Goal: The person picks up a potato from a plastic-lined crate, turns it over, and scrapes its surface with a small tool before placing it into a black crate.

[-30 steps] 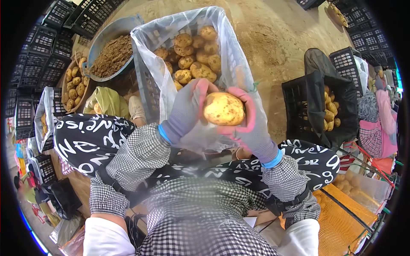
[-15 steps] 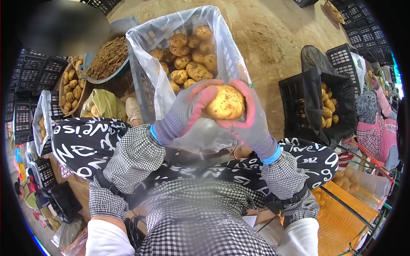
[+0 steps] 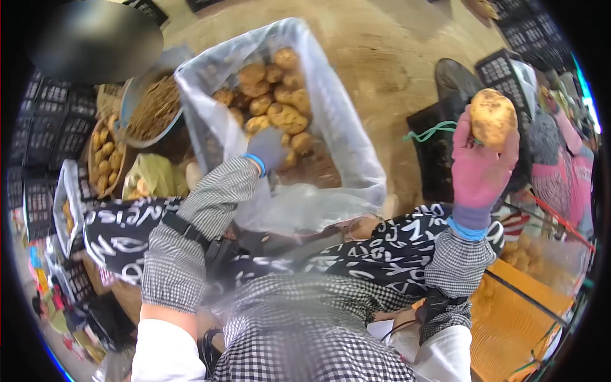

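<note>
My right hand (image 3: pixel 482 169), in a pink and grey glove, holds a large yellow potato (image 3: pixel 493 120) with brown spots, raised in front of the black-lined crate (image 3: pixel 433 149) on the right. My left hand (image 3: pixel 269 148) reaches down into the crate lined with clear plastic (image 3: pixel 347 127). Its fingers are hidden or blurred among the potatoes (image 3: pixel 286 118) there, so what they touch cannot be made out. Both forearms have black and white checked sleeves.
At the left are a blue tub of soil (image 3: pixel 153 108), a basket of potatoes (image 3: pixel 105 159) and a green bag (image 3: pixel 154 177). Stacked black crates (image 3: pixel 54 108) stand beyond. A person in pink (image 3: pixel 563 172) is at the far right, near an orange mesh bag (image 3: pixel 515 318).
My hands have parted. The right hand has carried the potato to the right, and the left has let go of it and moved down into the plastic-lined crate.
</note>
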Demonstrator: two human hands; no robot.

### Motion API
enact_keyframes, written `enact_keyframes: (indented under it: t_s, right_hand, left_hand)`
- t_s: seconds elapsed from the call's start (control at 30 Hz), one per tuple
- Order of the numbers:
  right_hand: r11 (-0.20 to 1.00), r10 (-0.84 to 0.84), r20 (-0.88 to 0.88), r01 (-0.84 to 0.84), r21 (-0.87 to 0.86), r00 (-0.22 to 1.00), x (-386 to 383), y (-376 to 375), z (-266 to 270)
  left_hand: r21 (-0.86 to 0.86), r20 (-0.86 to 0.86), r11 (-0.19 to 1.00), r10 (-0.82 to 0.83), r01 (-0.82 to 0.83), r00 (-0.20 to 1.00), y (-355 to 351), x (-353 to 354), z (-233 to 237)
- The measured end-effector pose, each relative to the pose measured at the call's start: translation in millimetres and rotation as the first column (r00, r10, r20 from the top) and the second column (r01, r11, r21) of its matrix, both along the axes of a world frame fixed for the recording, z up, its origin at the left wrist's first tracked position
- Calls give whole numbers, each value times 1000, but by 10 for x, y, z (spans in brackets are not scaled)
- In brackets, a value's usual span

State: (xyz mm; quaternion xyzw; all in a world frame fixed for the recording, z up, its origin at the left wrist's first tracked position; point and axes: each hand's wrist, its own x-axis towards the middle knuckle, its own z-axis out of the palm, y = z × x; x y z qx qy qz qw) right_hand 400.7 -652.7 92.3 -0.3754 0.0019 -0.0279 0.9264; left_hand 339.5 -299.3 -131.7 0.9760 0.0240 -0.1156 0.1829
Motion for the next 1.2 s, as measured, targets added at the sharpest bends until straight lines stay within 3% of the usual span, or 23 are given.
enact_keyframes:
  t_s: [0.03,0.1,0.13,0.2,0.3,0.37,0.4,0.43,0.47,0.5,0.53,0.57,0.6,0.63,0.67,0.7,0.73,0.77,0.83,0.93,1.07,1.1,1.2]
  right_hand:
    - [999,-46,-22,46,28,999,47,-153,89]
    - [991,-82,95,72,109,992,54,-488,252]
    - [990,-77,195,52,129,978,27,-663,315]
    - [877,-379,352,454,-159,856,58,-957,679]
    - [933,-361,435,320,167,825,-35,-1953,1336]
    - [977,-193,532,212,26,824,-218,-2836,1947]
    - [808,-275,718,558,-187,640,-216,-2962,2026]
    - [183,-358,857,928,-325,371,-215,-3087,2107]
    - [-342,-392,916,912,-225,79,-217,-3209,2190]
    - [-395,-363,931,902,-172,18,-134,-3284,2147]
    - [-215,-445,891,955,-207,93,-3,-3108,2010]
    - [-31,-520,838,977,-212,165,118,-2910,1882]
    - [388,-602,688,901,-193,406,86,-2387,1784]
    - [736,-552,519,674,-65,652,68,-1952,1579]
    - [809,-444,466,565,-158,766,140,-1650,1212]
    - [868,-312,414,434,-243,855,211,-1355,827]
    - [900,-168,371,296,-321,913,253,-1048,474]
    - [701,-21,333,251,-667,943,260,-755,92]
    - [413,191,168,76,-908,967,106,-199,-138]
    - [475,505,-131,-401,-784,853,-342,566,-536]
    - [407,639,-69,-414,-814,766,-595,1056,-458]
    - [377,651,-105,-440,-815,752,-607,1087,-418]
    - [491,712,-156,-645,-586,684,-617,1124,-460]
  left_hand:
    - [100,-47,991,-87,91,995,-86,-60,-254]
    - [258,159,935,-289,243,944,-38,-279,-1170]
    - [273,136,935,-273,229,953,-115,-305,-1408]
    - [320,30,946,-71,58,997,-199,-347,-1597]
    - [470,-207,883,117,-6,971,-468,-212,-1200]
    - [461,-283,884,72,70,957,-581,-254,-807]
    - [423,-323,904,91,58,942,-566,-249,-778]
    - [388,-364,921,114,40,924,-497,-259,-758]
    - [277,-281,961,98,-17,955,-404,-273,-838]
    - [159,-196,985,102,-71,975,-317,-311,-1019]
    - [45,-117,990,134,-130,984,-200,-435,-1214]
    - [-408,-69,913,-29,-2,997,-132,-357,-1299]
    - [-99,177,907,-389,409,904,-25,-274,-1581]
    - [-358,89,873,-322,332,943,-62,-133,-1333]
    - [-722,-243,688,-152,-74,958,-179,-21,-892]
    - [-804,-505,403,-76,-437,860,-232,62,-418]
    - [-779,-618,202,-86,-593,782,-241,67,20]
    - [-761,-647,40,-108,-647,755,-271,72,437]
    - [-799,-600,-2,-71,-602,797,-344,57,1173]
    - [-849,-459,-180,-212,-496,863,-282,-100,1626]
    - [-992,-86,93,-7,-85,996,-417,-480,1772]
    - [-878,-397,-248,-101,-409,912,-419,-519,1937]
    - [-877,-334,-334,-94,-346,938,-463,-618,1905]
